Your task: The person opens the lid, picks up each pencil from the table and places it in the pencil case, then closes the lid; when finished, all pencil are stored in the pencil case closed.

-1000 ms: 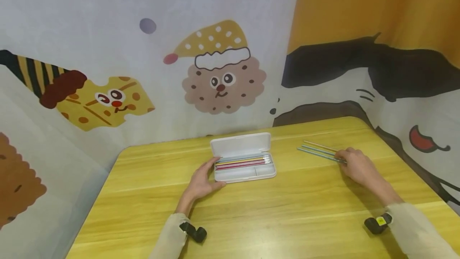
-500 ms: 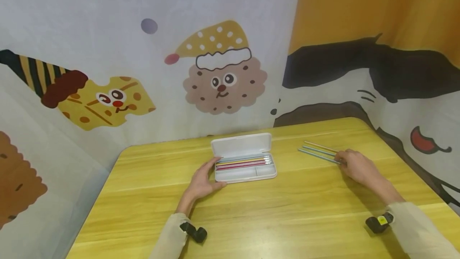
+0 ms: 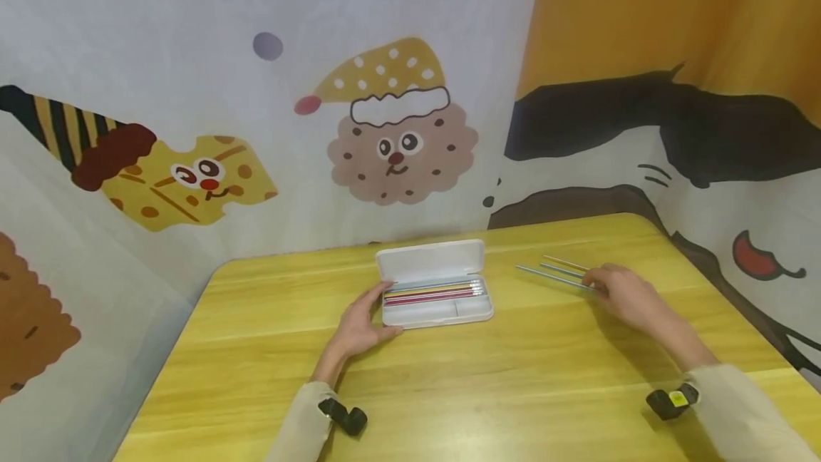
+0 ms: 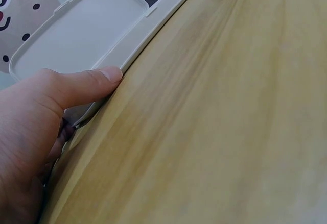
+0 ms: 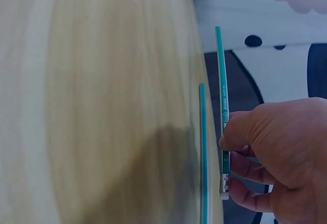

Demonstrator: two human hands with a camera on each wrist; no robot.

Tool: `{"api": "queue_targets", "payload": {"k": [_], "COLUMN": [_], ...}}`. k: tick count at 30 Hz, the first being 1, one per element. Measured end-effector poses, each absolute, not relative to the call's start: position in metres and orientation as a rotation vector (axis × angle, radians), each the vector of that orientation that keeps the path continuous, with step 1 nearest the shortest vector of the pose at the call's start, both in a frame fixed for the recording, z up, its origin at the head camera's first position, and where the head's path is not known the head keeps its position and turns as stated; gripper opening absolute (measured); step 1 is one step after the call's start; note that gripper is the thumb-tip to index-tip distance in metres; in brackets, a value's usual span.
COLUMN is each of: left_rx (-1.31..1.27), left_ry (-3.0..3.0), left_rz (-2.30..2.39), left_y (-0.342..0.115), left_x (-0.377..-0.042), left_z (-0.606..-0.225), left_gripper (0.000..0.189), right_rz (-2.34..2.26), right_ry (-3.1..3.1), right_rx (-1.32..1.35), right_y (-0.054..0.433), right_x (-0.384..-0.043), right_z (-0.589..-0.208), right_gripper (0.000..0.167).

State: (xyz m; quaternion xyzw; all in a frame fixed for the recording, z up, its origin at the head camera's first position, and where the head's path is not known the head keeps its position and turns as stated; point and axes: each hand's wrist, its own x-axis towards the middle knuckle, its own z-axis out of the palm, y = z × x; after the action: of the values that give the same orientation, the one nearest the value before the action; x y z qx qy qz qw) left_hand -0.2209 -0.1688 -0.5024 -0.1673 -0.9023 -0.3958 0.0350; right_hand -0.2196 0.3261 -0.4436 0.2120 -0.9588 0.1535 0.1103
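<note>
A white pencil case point(image 3: 410, 321) lies on the table with its lid point(image 3: 430, 260) raised and several pencils point(image 3: 432, 293) inside, red, yellow and blue among them. My left hand point(image 3: 355, 323) holds the case's left end, its thumb along the front edge in the left wrist view. My right hand point(image 3: 628, 298) pinches a teal pencil point(image 5: 223, 91) near its eraser end, raised over the table. Below it in the right wrist view lies another teal pencil point(image 5: 204, 142). The head view also shows a gold-coloured pencil point(image 3: 561, 261) behind that one, its right end hidden by my right hand.
The wooden table point(image 3: 449, 391) has its far edge close against a hanging cloth point(image 3: 288, 184) printed with cartoon figures. Inside the case, a narrow front compartment point(image 3: 420, 311) has a small divider toward its right end.
My right hand has shifted slightly left and lifted the front teal pencil, whose tip now reaches further left. The other two pencils stay put, and my left hand keeps its place on the case.
</note>
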Motion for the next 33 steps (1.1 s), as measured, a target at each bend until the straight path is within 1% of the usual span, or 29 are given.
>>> {"api": "queue_targets", "payload": {"k": [5, 12, 21, 33], "left_rx": [-0.509, -0.524, -0.525, -0.526], "left_ry": [-2.784, -2.777, -2.778, -2.780], "left_rz": [-1.199, -1.178, -1.164, -1.164], "left_y": [-0.171, -0.171, -0.171, -0.171], "left_x": [-0.220, -0.220, -0.221, -0.221], "left_z": [-0.504, -0.504, -0.504, -0.504], "left_gripper": [0.090, 0.090, 0.089, 0.089], "right_rz": [0.432, 0.429, 0.397, 0.405], "right_ry": [-2.796, -2.724, -2.637, -2.634], "right_rx": [0.649, 0.766, 0.921, 1.016], "right_y": [0.312, 0.293, 0.262, 0.221], "right_x": [-0.220, -0.220, -0.223, -0.231], "right_z": [-0.438, -0.431, -0.424, -0.419], "right_gripper": [0.023, 0.028, 0.025, 0.024]}}
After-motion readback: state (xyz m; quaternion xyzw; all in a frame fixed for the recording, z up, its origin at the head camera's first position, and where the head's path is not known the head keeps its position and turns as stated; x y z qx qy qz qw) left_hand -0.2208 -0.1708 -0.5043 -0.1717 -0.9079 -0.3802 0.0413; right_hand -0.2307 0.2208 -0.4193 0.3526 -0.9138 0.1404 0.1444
